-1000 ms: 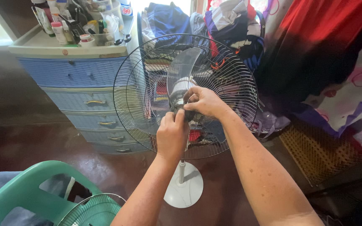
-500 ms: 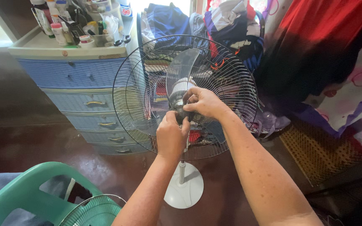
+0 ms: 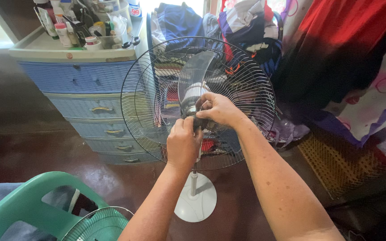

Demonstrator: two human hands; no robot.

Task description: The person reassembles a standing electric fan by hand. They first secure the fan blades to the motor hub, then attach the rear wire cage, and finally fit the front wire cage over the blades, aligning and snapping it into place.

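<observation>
Bright daylight from the back, sharp centre, dim corners, wide-angle bending

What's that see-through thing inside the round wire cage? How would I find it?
Find the pedestal fan beside the blue drawers. Behind both hands, inside its wire guard, sits the blade: clear plastic, unlike the thin metal wires around it.

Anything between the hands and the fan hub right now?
Nothing visible. The front guard is off; the left hand and right hand both already touch the fan hub at the blade's centre. Only the rear wire guard remains, behind the hub.
</observation>
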